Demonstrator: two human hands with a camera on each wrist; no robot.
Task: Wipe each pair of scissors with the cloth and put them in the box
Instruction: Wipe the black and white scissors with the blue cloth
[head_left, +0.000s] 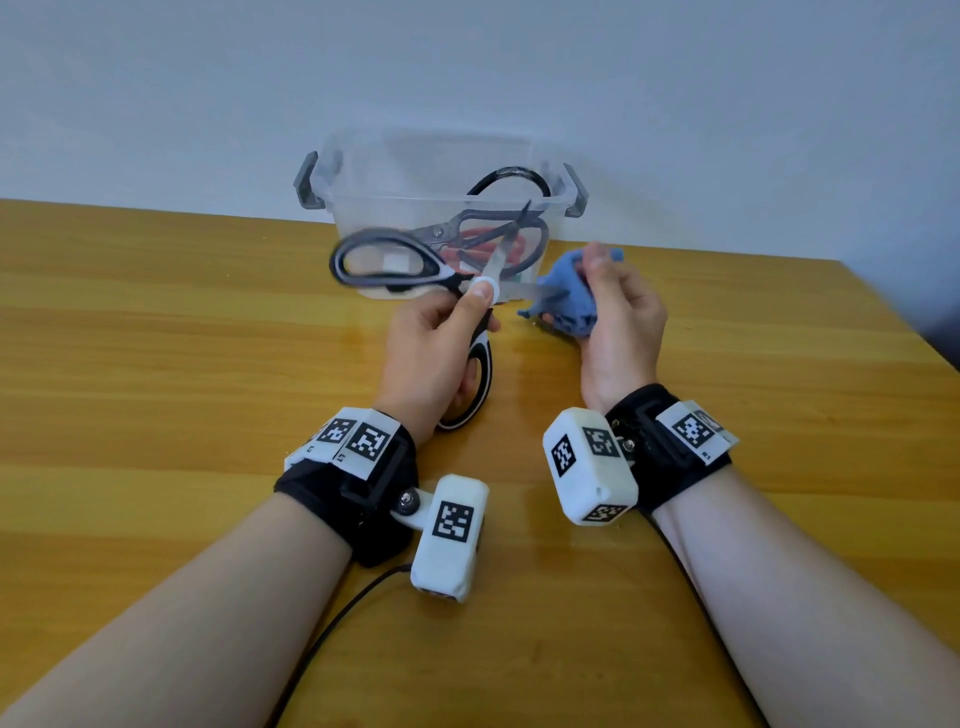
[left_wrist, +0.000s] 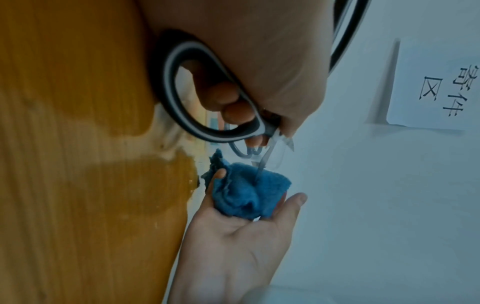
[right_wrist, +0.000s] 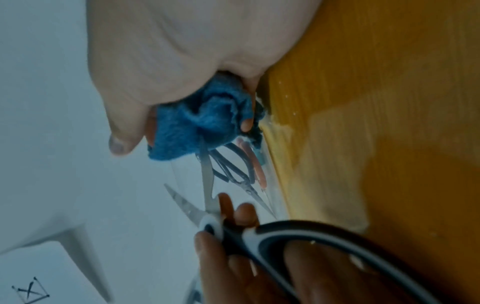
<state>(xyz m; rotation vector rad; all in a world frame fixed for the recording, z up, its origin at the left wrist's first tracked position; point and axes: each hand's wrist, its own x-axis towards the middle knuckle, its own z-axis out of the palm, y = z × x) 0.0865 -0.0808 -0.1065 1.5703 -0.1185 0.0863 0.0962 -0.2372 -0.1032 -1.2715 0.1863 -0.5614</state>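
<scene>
Yellow wood-grain surface (head_left: 156, 364) against a plain pale wall (head_left: 467, 62). Clear plastic box (head_left: 363, 171) with grey side latches sits at the far edge, centre of the scene. Inside it: a dark-handled pair of scissors (head_left: 470, 221) and a red-handled pair (head_left: 496, 244) beneath, plus a black loop handle (head_left: 511, 174) poking up at the far right of the box.

Left hand (head_left: 434, 353) grasps the black-and-white scissors (head_left: 384, 262), lifted off the surface just near of the box. Fingers go through the near handle loop, thumb lies by the white pivot. Blades are spread: one points up and far, the other points right into the cloth. Far handle loop sticks out to the left, motion-blurred.

Right hand (head_left: 621, 332) is clenched round the bunched blue cloth (head_left: 563, 301), thumb up, held just right of the scissors. Left wrist view shows the blade tip buried in the cloth (left_wrist: 249, 195) with the right hand (left_wrist: 233, 246) cupping it from below. Right wrist view shows the same blade running from the pivot up into the cloth (right_wrist: 197, 127), and the other blade free to the left.

Both wrists carry black straps with white tagged camera modules. Paper sign (left_wrist: 436, 82) with printed characters hangs on the wall, seen in the left wrist view.
</scene>
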